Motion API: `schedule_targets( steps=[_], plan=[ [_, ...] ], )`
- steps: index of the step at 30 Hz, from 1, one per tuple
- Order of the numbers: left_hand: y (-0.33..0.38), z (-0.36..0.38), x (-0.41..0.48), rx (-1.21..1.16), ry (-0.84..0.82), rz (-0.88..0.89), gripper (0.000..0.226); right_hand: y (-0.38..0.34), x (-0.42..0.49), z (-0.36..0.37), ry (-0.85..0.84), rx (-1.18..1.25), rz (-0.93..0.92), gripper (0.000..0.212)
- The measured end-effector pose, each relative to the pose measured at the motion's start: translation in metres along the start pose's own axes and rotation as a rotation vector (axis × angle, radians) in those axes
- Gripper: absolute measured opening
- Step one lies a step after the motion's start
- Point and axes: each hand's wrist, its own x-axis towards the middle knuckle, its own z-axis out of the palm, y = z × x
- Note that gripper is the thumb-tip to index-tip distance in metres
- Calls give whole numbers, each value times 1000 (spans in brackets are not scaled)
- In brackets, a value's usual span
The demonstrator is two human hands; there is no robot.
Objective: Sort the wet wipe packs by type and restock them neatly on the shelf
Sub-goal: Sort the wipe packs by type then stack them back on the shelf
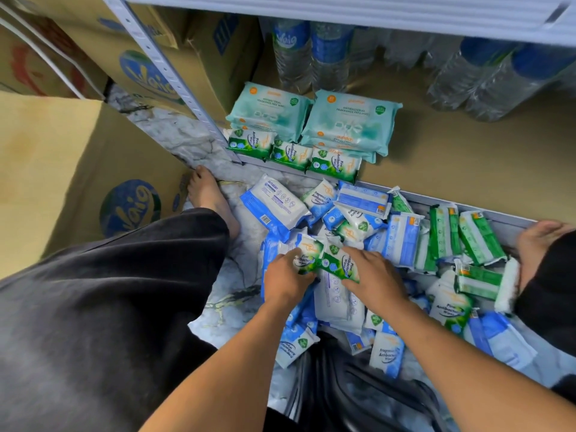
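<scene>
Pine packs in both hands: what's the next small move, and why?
Probably carry both to the shelf and set them right of the green row. The left hand grips one pine pack, the right hand another; three matching packs already line the shelf's front edge, with bare shelf beyond the last.
</scene>
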Motion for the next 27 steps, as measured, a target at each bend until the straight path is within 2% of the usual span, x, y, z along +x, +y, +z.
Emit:
schedule_targets(
  steps=[3,7,10,14,18,20,23,27],
  plan=[
    [8,-7,4,3,19,45,62,-2,0,-6,85,38,3,70],
    [32,-33,29,77,93,201,60,-7,22,-33,272,130,41,65],
    [54,-61,61,191,116,322,62,-8,57,-59,353,-27,31,55],
    [78,-92,111,352,169,487,59,-9,102,-92,373,-176,93,48],
    [99,-102,164,525,204,631,62,-11,136,-105,398,-195,67,39],
    [104,-99,184,611,227,694,61,-10,151,-98,332,-137,-12,34],
    [97,-86,198,710,335,765,47,-7,160,-80,226,-147,-65,29],
    [80,-66,198,570,371,740,54,-13,155,-66,247,-179,-7,44]
  ],
)
